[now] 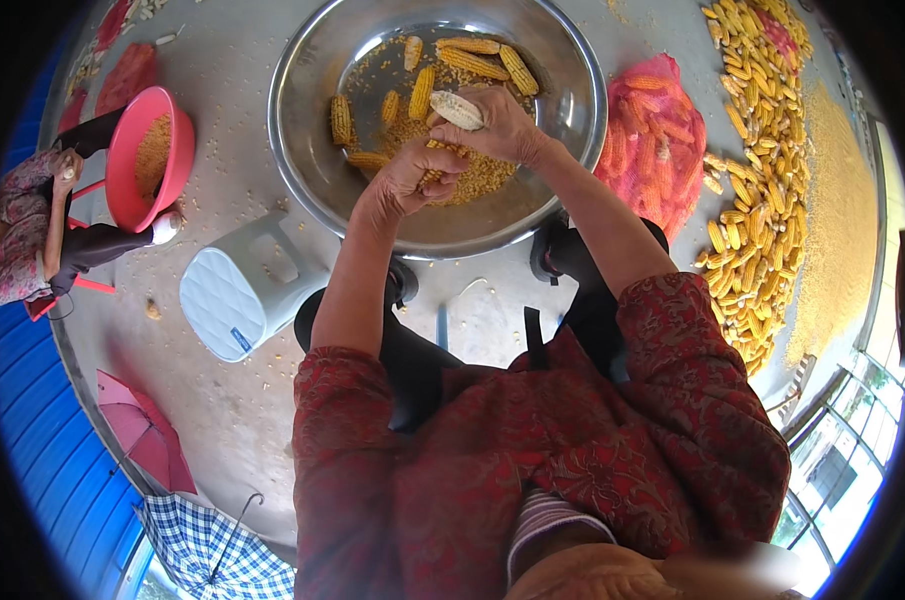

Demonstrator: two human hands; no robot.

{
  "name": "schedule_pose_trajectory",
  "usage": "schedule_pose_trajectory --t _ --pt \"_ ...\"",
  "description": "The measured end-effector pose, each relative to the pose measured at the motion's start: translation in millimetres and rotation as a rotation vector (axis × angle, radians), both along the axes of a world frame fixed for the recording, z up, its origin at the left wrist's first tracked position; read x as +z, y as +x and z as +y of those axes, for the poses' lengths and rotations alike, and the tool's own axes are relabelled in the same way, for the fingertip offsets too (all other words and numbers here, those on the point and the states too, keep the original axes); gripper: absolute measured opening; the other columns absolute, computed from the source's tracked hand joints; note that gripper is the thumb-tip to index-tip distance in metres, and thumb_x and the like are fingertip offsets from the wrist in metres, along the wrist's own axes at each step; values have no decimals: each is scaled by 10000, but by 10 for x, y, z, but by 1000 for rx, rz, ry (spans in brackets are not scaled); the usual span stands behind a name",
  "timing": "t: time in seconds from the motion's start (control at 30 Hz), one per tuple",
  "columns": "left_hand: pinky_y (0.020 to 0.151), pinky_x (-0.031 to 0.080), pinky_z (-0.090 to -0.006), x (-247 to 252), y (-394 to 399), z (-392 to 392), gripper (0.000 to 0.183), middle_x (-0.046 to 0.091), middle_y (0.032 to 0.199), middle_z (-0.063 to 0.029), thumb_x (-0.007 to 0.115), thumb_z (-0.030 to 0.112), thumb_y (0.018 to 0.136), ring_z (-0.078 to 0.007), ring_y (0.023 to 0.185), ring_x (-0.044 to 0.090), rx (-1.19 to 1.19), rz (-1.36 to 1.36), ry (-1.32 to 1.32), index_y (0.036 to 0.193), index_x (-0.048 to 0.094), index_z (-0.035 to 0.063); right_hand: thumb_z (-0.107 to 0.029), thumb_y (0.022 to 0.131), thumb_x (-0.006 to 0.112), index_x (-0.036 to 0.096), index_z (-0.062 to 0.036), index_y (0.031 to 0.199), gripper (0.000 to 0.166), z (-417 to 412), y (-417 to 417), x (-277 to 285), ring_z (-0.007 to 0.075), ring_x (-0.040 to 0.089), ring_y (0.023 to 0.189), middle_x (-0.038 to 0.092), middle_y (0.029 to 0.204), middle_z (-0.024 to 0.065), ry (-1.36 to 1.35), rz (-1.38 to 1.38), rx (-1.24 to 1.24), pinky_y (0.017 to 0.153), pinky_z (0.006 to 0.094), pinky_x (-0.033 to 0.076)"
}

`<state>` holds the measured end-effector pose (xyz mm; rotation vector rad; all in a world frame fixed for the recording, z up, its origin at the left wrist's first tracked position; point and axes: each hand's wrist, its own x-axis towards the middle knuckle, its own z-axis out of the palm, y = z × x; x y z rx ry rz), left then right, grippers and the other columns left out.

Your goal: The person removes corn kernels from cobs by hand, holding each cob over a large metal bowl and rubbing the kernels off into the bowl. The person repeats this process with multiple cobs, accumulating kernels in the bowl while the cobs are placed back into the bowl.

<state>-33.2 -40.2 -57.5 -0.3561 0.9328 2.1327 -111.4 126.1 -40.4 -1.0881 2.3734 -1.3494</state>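
Observation:
Both hands meet over a wide stainless steel basin [302, 169]. My left hand [418, 176] is wrapped around a yellow corn cob [452, 152] that still bears kernels; the fingers hide most of it. A whitish, stripped corn cob [458, 111] is gripped in my right hand [501, 124], its bare end pointing up and left. The two hands are close together, and the cobs appear to touch, though the contact is hidden. Loose corn kernels [482, 180] cover the basin's bottom. Several unshelled ears, among them a corn ear [520, 70], lie around the basin's inside.
A red mesh sack [651, 142] of corn stands against the basin's right side, with a corn pile [760, 210] beyond. At left are a pale blue stool [227, 300], a pink tub [182, 150] of kernels beside a seated person [28, 217], and open umbrellas [148, 435].

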Motion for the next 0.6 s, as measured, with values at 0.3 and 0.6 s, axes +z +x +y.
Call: schedule_pose_trajectory --t 0.3,0.6 --pt "458 385 -354 -81 131 374 173 582 633 -95 608 76 697 -230 517 550 -68 614 -1308 869 604 60 -391 785 669 691 -28 939 395 -148 126 -116 343 663 707 671 792 193 367 -19 -334 675 409 533" --pt "739 427 -372 -122 123 381 371 673 901 -113 621 67 615 -277 824 645 -260 1247 -1832 984 604 103 -269 727 779 654 48 812 351 -16 -224 -768 233 658 625 663 780 157 178 -828 -683 579 368 555"
